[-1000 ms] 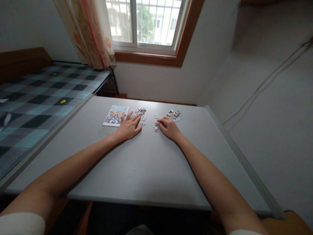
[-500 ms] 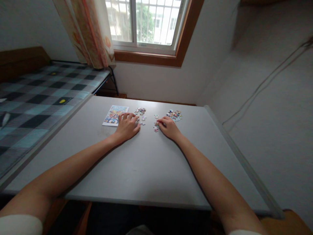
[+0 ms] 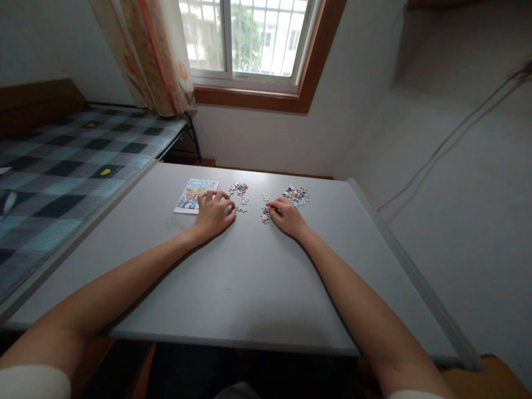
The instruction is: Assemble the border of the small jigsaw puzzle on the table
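Frame centre: piece-handling, apparently; right hand (image 3: pixel 288 217) pinching puzzle pieces (image 3: pixel 265 220), left hand (image 3: pixel 213 215) curled, grip indeterminable; next demands fingertip precision.

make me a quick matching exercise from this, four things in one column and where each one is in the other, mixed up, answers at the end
Things
1. rectangular colour-printed paper sheet
2. larger heap of small multicoloured jigsaw pieces
3. orange-and-cream floral curtain
4. blue, grey and black checked bedding

Places
A. hanging beside the barred window
B. partly hidden by the left hand
C. lying left of the white table
D. just past the right hand

Pairs: 1-B, 2-D, 3-A, 4-C
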Motion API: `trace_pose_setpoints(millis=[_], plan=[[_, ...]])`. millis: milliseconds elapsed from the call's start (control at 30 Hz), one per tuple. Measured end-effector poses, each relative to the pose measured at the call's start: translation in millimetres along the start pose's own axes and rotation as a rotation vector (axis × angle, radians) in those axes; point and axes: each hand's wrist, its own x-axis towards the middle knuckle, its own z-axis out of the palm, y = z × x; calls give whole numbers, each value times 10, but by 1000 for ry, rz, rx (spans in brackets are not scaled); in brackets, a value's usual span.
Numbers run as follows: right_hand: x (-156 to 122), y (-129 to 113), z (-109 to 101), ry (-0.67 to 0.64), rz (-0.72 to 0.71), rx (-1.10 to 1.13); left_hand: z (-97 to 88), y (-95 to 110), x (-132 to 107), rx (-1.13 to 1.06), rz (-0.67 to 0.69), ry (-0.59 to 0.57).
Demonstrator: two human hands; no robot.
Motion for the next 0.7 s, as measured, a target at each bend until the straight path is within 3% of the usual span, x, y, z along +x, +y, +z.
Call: trace_pose_setpoints(millis=[700], plan=[[4, 4, -5, 17, -21, 14, 75, -62, 58, -120, -79, -38]])
